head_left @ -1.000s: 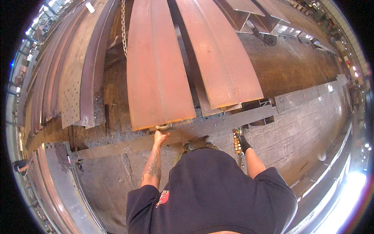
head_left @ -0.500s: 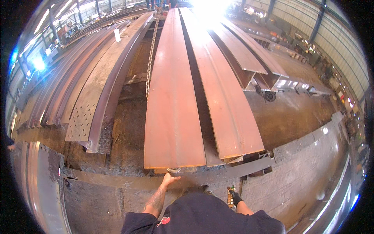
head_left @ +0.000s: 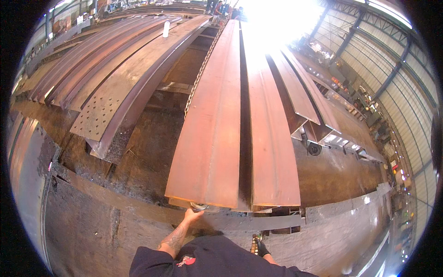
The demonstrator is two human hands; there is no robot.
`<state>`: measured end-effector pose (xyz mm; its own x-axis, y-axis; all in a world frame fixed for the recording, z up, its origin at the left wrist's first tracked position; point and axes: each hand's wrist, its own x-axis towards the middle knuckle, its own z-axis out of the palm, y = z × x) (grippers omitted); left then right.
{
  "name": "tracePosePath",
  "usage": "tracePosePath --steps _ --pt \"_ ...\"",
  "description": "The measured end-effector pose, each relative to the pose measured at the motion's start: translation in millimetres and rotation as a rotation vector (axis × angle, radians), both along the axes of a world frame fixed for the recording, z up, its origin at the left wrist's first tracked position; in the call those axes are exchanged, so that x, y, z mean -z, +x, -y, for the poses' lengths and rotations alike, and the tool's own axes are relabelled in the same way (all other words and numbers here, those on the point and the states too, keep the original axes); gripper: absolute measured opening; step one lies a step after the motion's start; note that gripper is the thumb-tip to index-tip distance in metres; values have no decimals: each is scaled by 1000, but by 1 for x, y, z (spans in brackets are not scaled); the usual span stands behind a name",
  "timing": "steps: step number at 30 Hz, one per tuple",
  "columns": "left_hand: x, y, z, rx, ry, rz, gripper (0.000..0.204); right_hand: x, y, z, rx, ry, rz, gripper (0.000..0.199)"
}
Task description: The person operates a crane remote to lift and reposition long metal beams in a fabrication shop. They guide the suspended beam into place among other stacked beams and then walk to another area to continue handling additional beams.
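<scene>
In front of me a reddish-brown steel beam runs away from me. My bare left hand is at its near end, closed against a ring-shaped metal piece under the beam's edge; some of the fingers are hidden. My right hand, in a dark glove, is lower and to the right, wrapped round a handheld control box with a row of yellowish buttons. A second reddish beam lies just right of the first, across a narrow gap.
A chain hangs along the first beam's left side. Further left is a beam with bolt holes, bearing a white cylinder. More I-beams lie at the right. People are at the far end. Steel plates cover the ground near me.
My view has tilted and turned, so the beams sit at another angle and more of the right wall shows. Both hands keep their hold, the left still at the beam's end.
</scene>
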<state>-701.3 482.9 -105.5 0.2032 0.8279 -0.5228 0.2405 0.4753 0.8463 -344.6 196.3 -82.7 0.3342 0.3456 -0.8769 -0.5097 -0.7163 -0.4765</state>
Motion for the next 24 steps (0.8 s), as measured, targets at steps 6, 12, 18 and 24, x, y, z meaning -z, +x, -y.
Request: tracePosePath --steps 6,12,18,24 --pt "18 0 -7 -28 -13 -61 33 -43 -8 -27 92 -12 -189 39" --pt "47 -6 -17 -81 -65 91 29 -93 -36 -37 121 -62 -150 44" --pt "15 -7 -20 -146 -295 435 23 0 -13 39 54 185 -59 33" --pt "33 -19 -18 -211 -597 736 23 1 -22 52 36 125 65 37"
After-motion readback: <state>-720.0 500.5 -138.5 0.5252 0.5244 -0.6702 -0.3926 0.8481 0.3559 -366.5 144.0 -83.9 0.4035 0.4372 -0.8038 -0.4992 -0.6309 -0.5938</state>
